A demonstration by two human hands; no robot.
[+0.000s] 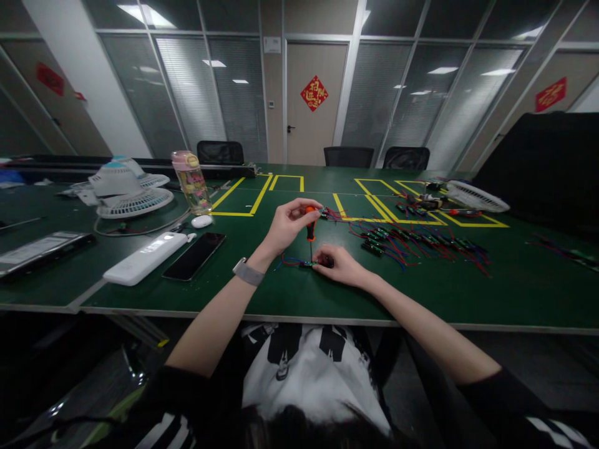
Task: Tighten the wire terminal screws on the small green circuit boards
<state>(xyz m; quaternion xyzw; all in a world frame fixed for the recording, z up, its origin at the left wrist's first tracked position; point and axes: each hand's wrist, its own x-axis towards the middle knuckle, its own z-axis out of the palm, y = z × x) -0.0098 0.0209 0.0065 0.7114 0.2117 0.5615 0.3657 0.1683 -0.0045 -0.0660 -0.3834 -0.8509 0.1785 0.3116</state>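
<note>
My left hand [291, 223] is closed round the orange and black handle of a screwdriver [311, 233], which stands upright. The screwdriver's thin shaft points down to a small green circuit board [306, 265] lying on the table. Whether its tip sits in a screw is too small to tell. Red and blue wires [291, 260] run off the board's left end. Low on the table, my right hand [345, 267] pinches the board's right end with curled fingers. Something dark shows between those fingers, and I cannot make it out.
Many wired circuit boards [374, 240] lie heaped to the right. At left are a phone [195, 255], a white power bank [145, 259], a pink-lidded bottle [191, 184] and white fan parts [133, 193]. Yellow tape [234, 214] marks the green table [281, 299].
</note>
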